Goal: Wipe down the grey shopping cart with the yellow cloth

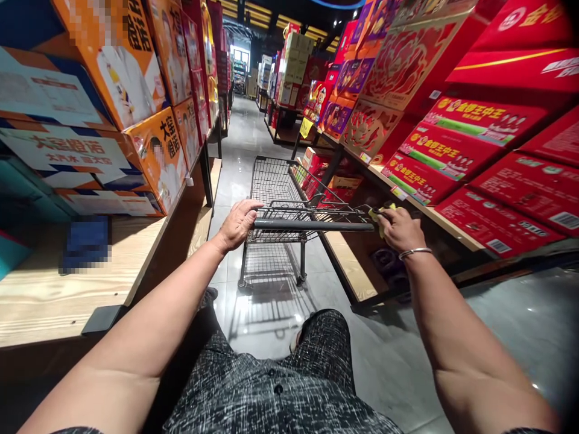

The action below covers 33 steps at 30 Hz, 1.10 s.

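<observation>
A black wire shopping cart [280, 187] stands in the aisle ahead of me, its basket holding nothing. My left hand [237, 223] is wrapped round the left end of the cart's dark handle bar [312, 226]. My right hand [398, 229] grips the right end of the bar, with a small yellow thing [382, 211] pressed under its fingers; what that thing is I cannot tell. A silver bangle sits on my right wrist.
Wooden shelves [49, 289] with orange and blue boxes [158, 150] line the left side. Red gift boxes [452, 150] fill the slanted shelves on the right. A glossy grey floor [244, 144] runs between them toward more stacked displays far ahead.
</observation>
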Motion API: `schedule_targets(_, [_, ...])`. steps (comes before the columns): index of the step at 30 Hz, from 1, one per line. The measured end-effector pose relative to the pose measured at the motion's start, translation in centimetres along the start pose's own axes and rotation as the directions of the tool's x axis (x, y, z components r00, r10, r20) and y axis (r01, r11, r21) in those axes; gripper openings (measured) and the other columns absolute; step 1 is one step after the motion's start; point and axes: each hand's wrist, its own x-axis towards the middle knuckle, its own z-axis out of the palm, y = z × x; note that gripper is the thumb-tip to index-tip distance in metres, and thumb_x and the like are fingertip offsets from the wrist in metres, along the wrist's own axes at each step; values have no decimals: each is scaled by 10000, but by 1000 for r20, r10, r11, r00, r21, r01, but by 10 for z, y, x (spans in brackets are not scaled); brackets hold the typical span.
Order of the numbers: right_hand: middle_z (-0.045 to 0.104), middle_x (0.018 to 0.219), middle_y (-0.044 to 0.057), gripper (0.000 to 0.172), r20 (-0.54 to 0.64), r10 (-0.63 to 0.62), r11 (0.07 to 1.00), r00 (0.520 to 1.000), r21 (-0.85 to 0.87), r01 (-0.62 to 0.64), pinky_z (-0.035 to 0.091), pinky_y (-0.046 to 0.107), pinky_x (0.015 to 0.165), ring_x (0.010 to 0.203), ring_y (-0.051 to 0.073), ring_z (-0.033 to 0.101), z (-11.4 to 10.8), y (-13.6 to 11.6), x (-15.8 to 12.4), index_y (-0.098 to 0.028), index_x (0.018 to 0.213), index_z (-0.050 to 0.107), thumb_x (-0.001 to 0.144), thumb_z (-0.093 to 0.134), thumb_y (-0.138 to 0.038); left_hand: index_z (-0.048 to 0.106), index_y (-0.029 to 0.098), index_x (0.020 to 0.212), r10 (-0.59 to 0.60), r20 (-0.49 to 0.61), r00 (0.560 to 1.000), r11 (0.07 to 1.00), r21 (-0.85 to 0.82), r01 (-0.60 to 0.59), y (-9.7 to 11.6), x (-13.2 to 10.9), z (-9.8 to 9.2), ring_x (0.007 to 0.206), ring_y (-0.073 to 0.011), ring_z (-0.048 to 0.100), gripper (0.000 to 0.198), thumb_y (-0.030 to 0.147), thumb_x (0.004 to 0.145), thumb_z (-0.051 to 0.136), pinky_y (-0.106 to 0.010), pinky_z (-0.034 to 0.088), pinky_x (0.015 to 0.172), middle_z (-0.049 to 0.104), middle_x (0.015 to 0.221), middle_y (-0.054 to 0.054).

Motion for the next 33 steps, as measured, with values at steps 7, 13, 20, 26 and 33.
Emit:
schedule_targets(7, [362,1502,285,587,-254,223,945,941,292,-145,389,680,1053,1413,471,388,66,-111,-71,-175,1509,470,937,437,-305,669,202,1276,-36,12,999,995,-94,37,12,1,5,1301,-252,581,816,706,1026,77,-460,393,1182,686,1317,-121])
schedule_targets(13, [326,1568,259,738,-114,-195,946,974,240,218,286,754,1139,1447,479,350,75,-265,-126,-245,1626,339,906,501,-232,607,214,1412,-75,30,997,970,-229,79,15,-1,11,1302,-281,578,958,819,943,31,-479,438,1147,686,1301,-128])
schedule_targets(20, [452,1587,103,641,-165,-558,786,813,211,582,276,641,1229,1475,367,362,47,-285,-117,-384,1581,432,969,463,-199,508,188,1506,-148,43,988,865,-478,150,-4,-6,6,1157,-266,668,989,812,939,-9,-433,550,995,689,1255,-141])
schedule_targets(26, [564,1468,104,509,-304,-386,881,871,158,446,399,548,1153,1340,354,486,44,-179,-91,-342,1409,636,925,526,-228,642,192,1375,-65,4,998,974,-218,64,-10,-6,-16,1113,-282,658,932,898,886,277,-451,507,1028,729,1097,-115])
schedule_targets(33, [608,1314,147,586,-91,-106,993,990,-70,99,470,530,980,1105,369,561,11,-49,-53,-271,1384,659,803,583,-260,761,233,953,69,13,998,994,-91,-68,-19,-2,-29,1083,-265,677,538,729,909,559,-474,491,1061,763,1076,-102])
